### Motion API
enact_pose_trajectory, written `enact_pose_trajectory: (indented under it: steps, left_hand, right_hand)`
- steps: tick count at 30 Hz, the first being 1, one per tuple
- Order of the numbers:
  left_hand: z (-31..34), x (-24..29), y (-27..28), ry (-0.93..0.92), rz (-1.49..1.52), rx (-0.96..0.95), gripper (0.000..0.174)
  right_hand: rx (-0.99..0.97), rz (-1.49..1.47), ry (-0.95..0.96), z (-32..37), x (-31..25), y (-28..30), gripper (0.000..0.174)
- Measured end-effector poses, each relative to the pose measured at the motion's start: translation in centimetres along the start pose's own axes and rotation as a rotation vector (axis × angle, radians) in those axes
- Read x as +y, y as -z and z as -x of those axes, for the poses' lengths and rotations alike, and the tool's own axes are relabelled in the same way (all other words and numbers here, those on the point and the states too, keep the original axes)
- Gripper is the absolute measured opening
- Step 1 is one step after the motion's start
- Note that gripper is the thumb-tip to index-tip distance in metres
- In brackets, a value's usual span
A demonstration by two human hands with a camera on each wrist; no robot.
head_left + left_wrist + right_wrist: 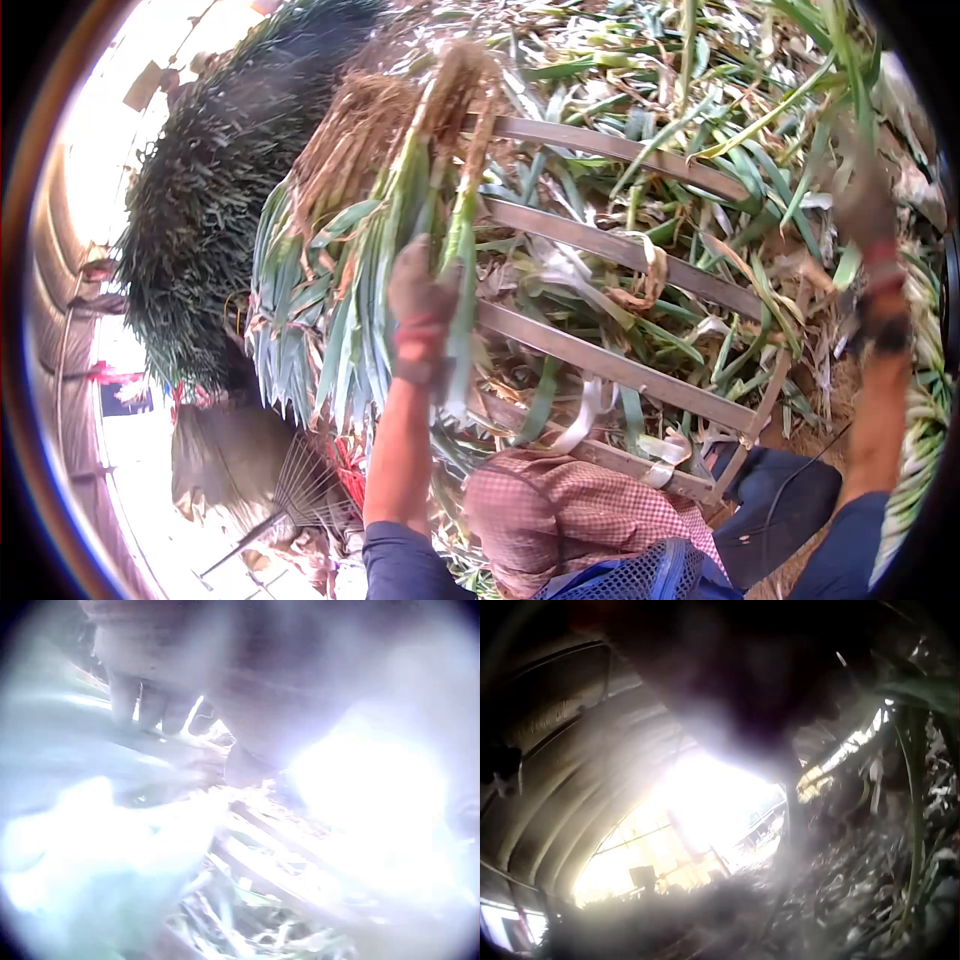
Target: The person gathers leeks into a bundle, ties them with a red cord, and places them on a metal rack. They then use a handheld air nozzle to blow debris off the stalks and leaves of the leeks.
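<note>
In the head view my gloved left hand [420,285] grips the green part of several long green onions [405,195], their brown roots pointing up and away. These lie along a fan of more green onions [300,260] with drooping leaves. Fingers [154,705] and thumb show on either side of the stalks in the washed-out left wrist view. At the far right my gloved right hand [868,200], blurred, holds long green leaves [850,60] that rise above it. A green stalk [915,802] hangs beside that hand in the dark right wrist view.
A slatted metal rack [620,360] stands in front of me over a heap of loose leaves and peelings [640,60]. A tall dark-green onion stack [220,200] is at left, above a wire rake [300,480]. Peeled onions [920,440] lie along the right edge.
</note>
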State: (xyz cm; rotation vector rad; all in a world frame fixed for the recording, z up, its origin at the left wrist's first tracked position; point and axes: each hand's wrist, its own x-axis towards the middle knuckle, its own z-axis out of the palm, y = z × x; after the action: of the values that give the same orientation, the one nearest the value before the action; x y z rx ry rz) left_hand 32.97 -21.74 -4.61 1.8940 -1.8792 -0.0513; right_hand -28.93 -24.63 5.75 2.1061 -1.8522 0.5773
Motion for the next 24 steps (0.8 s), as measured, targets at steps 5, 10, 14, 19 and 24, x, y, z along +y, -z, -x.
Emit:
enact_pose_trajectory:
  steps: [5, 10, 14, 19, 24]
  left_hand:
    - [-4.3, -8.5, 2.2, 0.318, -0.290, -0.020, 0.098]
    - [-8.6, -12.7, 0.6, 0.458, -0.107, -0.022, 0.111]
    - [-10.9, -17.8, -2.2, 0.667, 0.076, -0.152, 0.124]
    - [-13.7, -25.1, -4.6, 0.506, -0.061, -0.387, 0.120]
    - [-12.3, -23.8, -4.5, 0.434, -0.073, -0.422, 0.104]
  right_hand:
    - [-0.765, -0.117, 0.069, 13.8, -23.3, -5.5, 0.099]
    - [-0.834, -0.234, -0.001, 21.7, -28.4, -11.1, 0.094]
    - [-0.916, -0.219, -0.109, 21.8, -29.9, -10.6, 0.071]
    - [-0.739, -0.304, -0.043, 22.1, -29.7, -11.7, 0.058]
    - [-0.735, -0.319, -0.022, 22.0, -30.0, -11.7, 0.050]
